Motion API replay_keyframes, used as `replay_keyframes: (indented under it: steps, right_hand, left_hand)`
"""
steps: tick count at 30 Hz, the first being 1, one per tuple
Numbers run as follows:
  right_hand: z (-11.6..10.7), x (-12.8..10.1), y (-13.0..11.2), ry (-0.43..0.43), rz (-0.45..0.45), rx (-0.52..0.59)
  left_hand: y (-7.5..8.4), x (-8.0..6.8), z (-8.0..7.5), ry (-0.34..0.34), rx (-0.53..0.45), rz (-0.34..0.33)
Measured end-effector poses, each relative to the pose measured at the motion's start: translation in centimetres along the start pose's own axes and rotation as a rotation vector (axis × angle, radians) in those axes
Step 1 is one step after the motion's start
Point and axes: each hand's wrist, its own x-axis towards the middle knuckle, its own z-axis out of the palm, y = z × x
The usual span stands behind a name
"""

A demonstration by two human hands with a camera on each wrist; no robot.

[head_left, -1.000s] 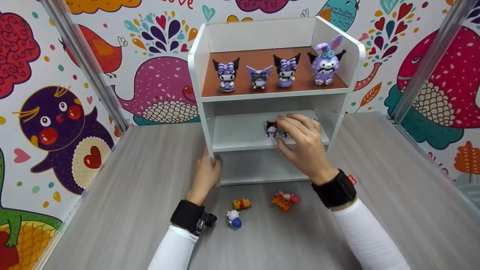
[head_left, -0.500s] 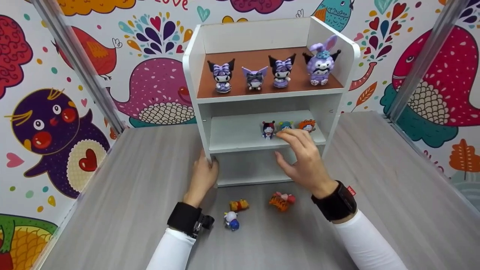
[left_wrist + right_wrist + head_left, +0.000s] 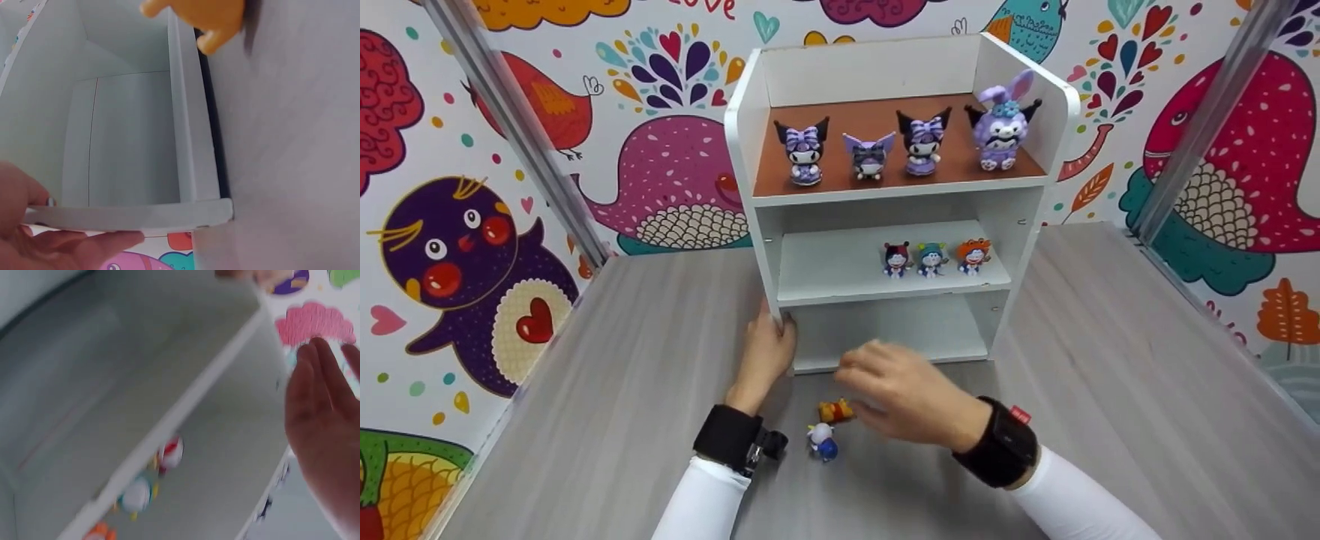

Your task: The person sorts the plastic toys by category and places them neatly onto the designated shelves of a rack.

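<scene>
My left hand [image 3: 766, 352] grips the left side panel of a white shelf [image 3: 885, 296], thumb inside and fingers outside in the left wrist view. My right hand [image 3: 907, 390], holding nothing, hovers in front of the bottom shelf with fingers loosely bent. Just left of it, a yellow bear figurine [image 3: 835, 410] lies on the table, and a white-and-blue figurine [image 3: 823, 442] lies nearer. Three small figurines stand on the middle shelf: one with a dark red hood [image 3: 896, 259], one with a teal hood [image 3: 931, 259], one with an orange hood [image 3: 973, 256]. The orange-and-pink figurine is hidden.
Several purple figurines stand on the brown top shelf, among them a large one with rabbit ears [image 3: 1001, 127]. The bottom shelf [image 3: 892, 330] sits low over the grey table [image 3: 660, 375]. Patterned walls [image 3: 682, 180] enclose the table at the back and sides.
My right hand has left the middle shelf and moved down and left, now covering the orange-and-pink figurine. The teal-hooded and orange-hooded figurines are fully uncovered. My left hand keeps its grip.
</scene>
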Motion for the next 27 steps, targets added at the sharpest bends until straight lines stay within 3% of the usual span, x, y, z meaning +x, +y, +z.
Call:
replay_keyframes:
  steps: [4,8,17,27]
  right_hand:
    - [1.9,-0.1,-1.1,-0.228,-0.036,0.012]
    - [3.5,-0.3,-1.8,-0.354,-0.064,0.001]
    - [5.0,-0.7,-2.5,-0.402,-0.097,-0.014]
    - [5.1,-0.6,-2.6,-0.525,-0.060,0.043]
  left_hand:
    - [0.1,-0.1,-0.2,-0.015,-0.005,-0.030]
    - [0.2,0.0,-0.2,-0.021,0.000,-0.035]
    - [0.4,-0.1,-0.2,-0.018,-0.005,-0.024]
    - [0.1,0.0,-0.2,-0.015,-0.020,-0.019]
